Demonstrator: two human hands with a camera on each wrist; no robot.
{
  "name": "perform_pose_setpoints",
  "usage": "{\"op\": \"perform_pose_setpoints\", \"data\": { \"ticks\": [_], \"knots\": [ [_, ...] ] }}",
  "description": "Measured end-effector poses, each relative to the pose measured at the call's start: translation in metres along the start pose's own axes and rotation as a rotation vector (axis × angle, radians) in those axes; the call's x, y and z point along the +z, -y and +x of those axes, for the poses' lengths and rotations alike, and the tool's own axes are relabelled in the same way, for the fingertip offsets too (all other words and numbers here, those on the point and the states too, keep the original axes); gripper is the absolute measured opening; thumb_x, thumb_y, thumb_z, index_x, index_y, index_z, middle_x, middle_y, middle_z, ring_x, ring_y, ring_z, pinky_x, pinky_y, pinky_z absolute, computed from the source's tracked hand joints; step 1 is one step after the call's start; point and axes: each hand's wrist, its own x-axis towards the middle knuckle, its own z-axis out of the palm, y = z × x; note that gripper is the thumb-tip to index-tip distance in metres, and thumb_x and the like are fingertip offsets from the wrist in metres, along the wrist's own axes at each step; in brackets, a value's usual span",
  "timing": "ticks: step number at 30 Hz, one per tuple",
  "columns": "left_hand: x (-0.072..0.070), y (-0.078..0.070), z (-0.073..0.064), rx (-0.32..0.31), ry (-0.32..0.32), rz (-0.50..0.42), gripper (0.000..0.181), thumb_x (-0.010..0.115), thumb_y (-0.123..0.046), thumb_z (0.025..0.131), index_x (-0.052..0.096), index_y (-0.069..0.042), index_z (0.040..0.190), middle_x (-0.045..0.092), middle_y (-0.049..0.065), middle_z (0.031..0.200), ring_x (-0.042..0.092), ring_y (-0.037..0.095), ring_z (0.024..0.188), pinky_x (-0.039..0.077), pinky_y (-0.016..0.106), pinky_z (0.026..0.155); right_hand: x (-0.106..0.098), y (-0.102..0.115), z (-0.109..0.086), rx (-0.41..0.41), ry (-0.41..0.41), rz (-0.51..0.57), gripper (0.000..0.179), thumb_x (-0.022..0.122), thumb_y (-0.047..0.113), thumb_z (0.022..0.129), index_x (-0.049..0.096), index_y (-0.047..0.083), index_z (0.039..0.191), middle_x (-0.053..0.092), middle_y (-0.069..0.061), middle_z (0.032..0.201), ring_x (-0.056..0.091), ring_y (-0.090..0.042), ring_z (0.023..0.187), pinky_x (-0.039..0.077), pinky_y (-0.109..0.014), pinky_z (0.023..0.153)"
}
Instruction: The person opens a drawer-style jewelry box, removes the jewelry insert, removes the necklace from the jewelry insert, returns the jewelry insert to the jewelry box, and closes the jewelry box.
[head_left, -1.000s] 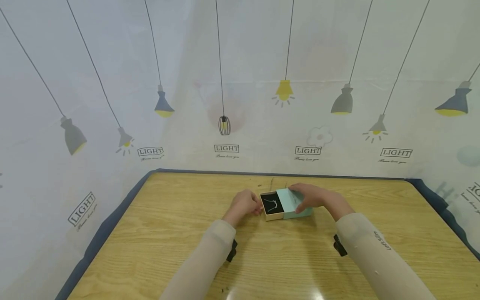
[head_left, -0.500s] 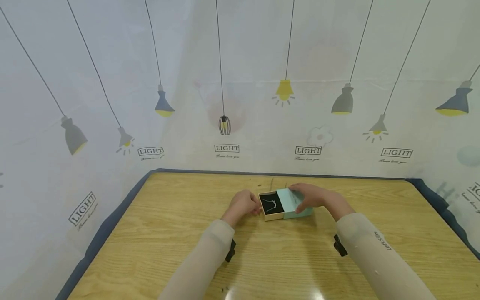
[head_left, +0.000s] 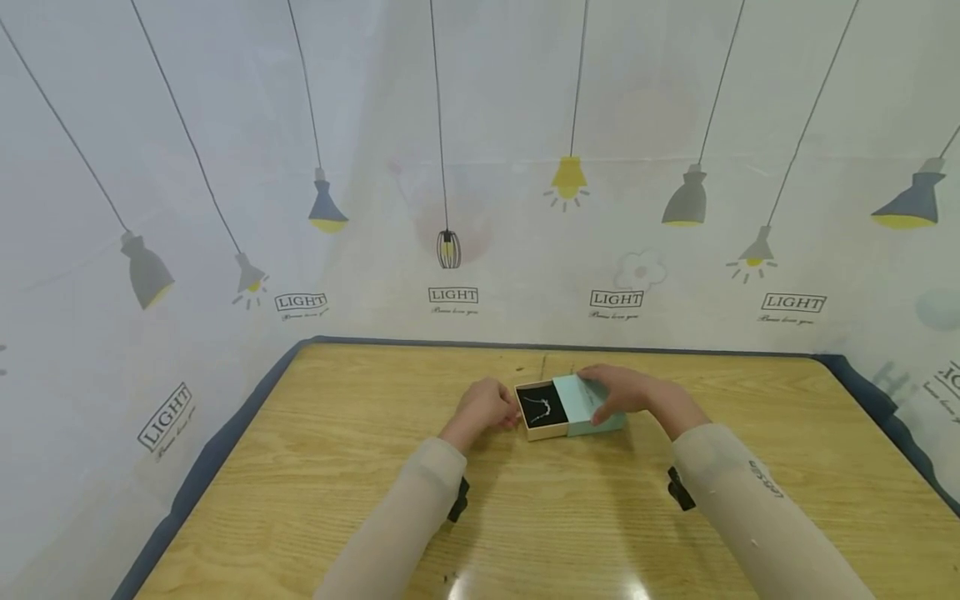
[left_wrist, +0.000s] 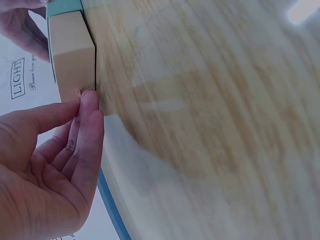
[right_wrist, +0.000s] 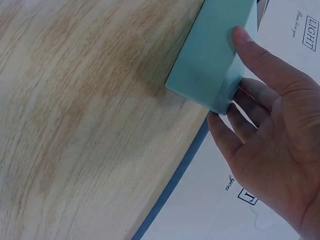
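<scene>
A small jewellery box lies on the wooden table in the head view, its pale teal sleeve [head_left: 579, 402] to the right and its beige drawer [head_left: 546, 432] slid partly out to the left. On the drawer's black lining lies a thin silver chain [head_left: 542, 410] with small pieces on it. My left hand [head_left: 483, 404] pinches a tiny tab [left_wrist: 78, 92] at the drawer's outer end between thumb and fingertips. My right hand [head_left: 622, 390] grips the sleeve, thumb on top and fingers along its far side, as the right wrist view shows.
The wooden table [head_left: 337, 467] meets a white printed curtain [head_left: 525, 250] with a dark blue edge [head_left: 420, 342] behind the box. Black camera mounts [head_left: 459, 498] hang under both wrists. Small dark marks [head_left: 450, 577] show near the table's front.
The drawer has slid slightly farther left out of the sleeve, with my left hand moving along with it. My right hand and the sleeve have stayed in place.
</scene>
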Motion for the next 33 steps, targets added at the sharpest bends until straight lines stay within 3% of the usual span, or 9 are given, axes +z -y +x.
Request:
{"op": "perform_pose_setpoints", "data": {
  "ticks": [24, 33],
  "knots": [
    [-0.0028, 0.0022, 0.0004, -0.01, 0.01, -0.015, 0.014, 0.069, -0.003, 0.089, 0.07, -0.005, 0.075, 0.074, 0.004, 0.075, 0.07, 0.013, 0.063, 0.049, 0.017, 0.053, -0.0002, -0.0015, 0.0022, 0.019, 0.011, 0.009, 0.088, 0.081, 0.021, 0.084, 0.033, -0.003, 0.152, 0.029, -0.028, 0.159, 0.027, -0.048, 0.147, 0.026, -0.059, 0.119],
    [-0.0048, 0.0015, -0.0039, -0.001, -0.018, 0.027, 0.015, 0.069, -0.006, 0.091, 0.071, -0.006, 0.076, 0.074, 0.004, 0.073, 0.071, 0.013, 0.065, 0.049, 0.017, 0.054, 0.0005, -0.003, 0.0048, 0.019, 0.009, 0.003, 0.088, 0.081, 0.022, 0.083, 0.033, -0.003, 0.152, 0.029, -0.028, 0.159, 0.028, -0.048, 0.146, 0.026, -0.059, 0.119]
  ]
}}
